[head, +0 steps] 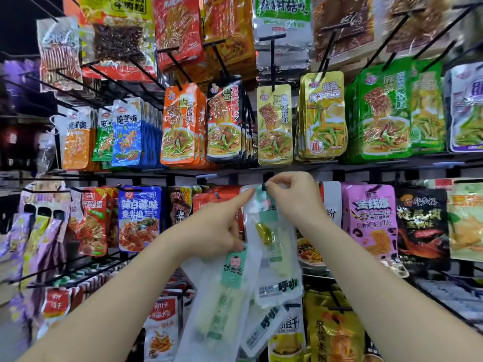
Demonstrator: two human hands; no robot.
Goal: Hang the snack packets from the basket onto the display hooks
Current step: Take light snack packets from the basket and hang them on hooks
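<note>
Snack packet [270,226] in right hand [292,194], at hook [264,186].

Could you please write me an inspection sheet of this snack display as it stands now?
Surface: display rack of black hooks, full of snack packets.
Job's things: white packet with teal label held up at a black hook; spare packets of the same kind below it; basket not in view.
Clutter: nothing seen.
Hands: right hand pinches the white packet's top at the hook; left hand grips the spare packets, index finger touching the white packet.
Cables: nothing seen.
Surroundings: purple packet to the right, blue packet to the left.
</note>
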